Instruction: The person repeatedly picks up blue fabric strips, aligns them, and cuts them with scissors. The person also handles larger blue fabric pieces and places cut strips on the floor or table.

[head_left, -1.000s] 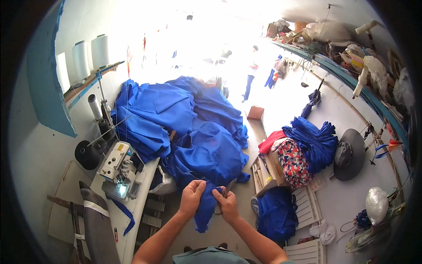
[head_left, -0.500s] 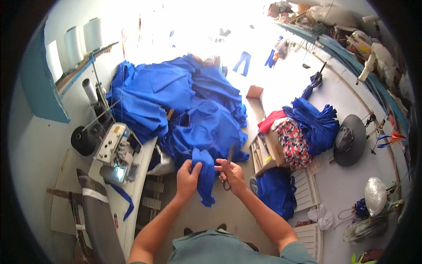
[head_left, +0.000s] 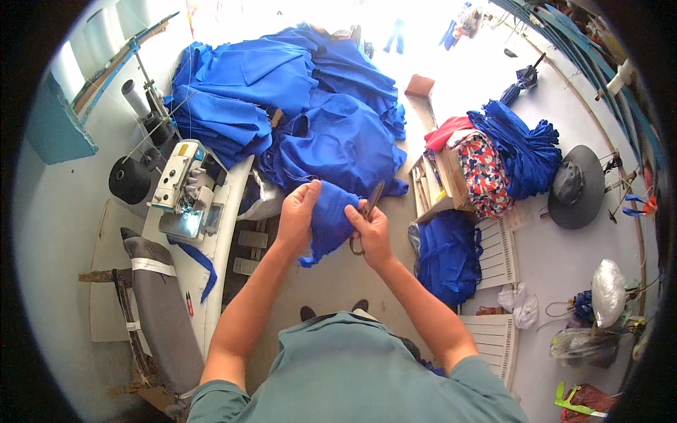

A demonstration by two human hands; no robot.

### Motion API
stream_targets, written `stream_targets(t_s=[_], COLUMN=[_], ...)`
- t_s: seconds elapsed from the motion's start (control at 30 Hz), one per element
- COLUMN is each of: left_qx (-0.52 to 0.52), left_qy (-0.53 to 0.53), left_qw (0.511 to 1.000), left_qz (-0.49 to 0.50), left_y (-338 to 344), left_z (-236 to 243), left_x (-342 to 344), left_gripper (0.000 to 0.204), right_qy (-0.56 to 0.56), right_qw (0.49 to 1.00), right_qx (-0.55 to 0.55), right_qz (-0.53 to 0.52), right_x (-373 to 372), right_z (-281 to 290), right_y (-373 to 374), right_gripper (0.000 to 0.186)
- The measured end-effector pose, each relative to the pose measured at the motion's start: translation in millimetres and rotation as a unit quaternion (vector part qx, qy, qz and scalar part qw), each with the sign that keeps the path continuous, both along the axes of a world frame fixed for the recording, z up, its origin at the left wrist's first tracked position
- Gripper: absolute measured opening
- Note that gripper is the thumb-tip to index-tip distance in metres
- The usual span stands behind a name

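A small piece of blue cloth [head_left: 330,220] is stretched between my two hands, in front of my body. My left hand [head_left: 299,211] pinches its upper left corner, the fingers closed. At the cloth's right edge, my right hand [head_left: 371,233] grips a pair of scissors [head_left: 377,192], blades pointing up and away from me, one handle loop showing below the fingers. The thumb of that hand also presses on the cloth edge. Just beyond the hands lies a large heap of blue fabric [head_left: 331,141].
On the left a sewing machine [head_left: 185,176], its lamp lit, sits on a white table [head_left: 229,211] with a blue strip [head_left: 201,264] and a red thread snipper [head_left: 189,303]. To the right are a wooden drawer box [head_left: 438,183], bundled blue cloth [head_left: 448,257] and a dark hat [head_left: 575,187].
My view has tipped downward. The cloth, earlier hanging folded from my left hand, is now spread between both hands. My right hand has come in and taken its edge, still holding the scissors.
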State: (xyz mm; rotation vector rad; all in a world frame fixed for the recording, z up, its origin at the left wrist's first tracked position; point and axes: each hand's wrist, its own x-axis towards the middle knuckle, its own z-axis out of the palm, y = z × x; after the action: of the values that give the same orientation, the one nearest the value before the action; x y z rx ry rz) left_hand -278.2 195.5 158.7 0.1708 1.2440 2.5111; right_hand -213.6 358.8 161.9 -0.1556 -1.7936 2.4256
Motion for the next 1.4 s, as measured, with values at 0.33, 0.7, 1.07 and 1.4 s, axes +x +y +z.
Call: stream_targets(t_s=[0.33,0.7,1.07,1.4], left_qx=[-0.147,-0.166,-0.029,-0.179], left_qy=[0.074,0.119,-0.038,0.091], left_qw=[0.986,0.973,0.999,0.975], left_qz=[-0.006,0.104,-0.001,0.097], left_y=[9,16,7,17], left_z=[-37,-31,-28,-39], left_x=[33,12,16,38], left_gripper=[0.017,0.012,0.021,0.017], right_qy=[-0.063,0.009,0.003,-0.028], right_qw=[0.997,0.997,0.999,0.997], right_qx=[-0.002,0.063,0.032,0.035], right_qz=[-0.036,0.044,-0.031,-0.066], right_x=[-27,8,3,-11], right_z=[25,-40,-19,-20], right_y=[23,10,6,21], right_gripper=[0.029,0.021,0.012,0.013])
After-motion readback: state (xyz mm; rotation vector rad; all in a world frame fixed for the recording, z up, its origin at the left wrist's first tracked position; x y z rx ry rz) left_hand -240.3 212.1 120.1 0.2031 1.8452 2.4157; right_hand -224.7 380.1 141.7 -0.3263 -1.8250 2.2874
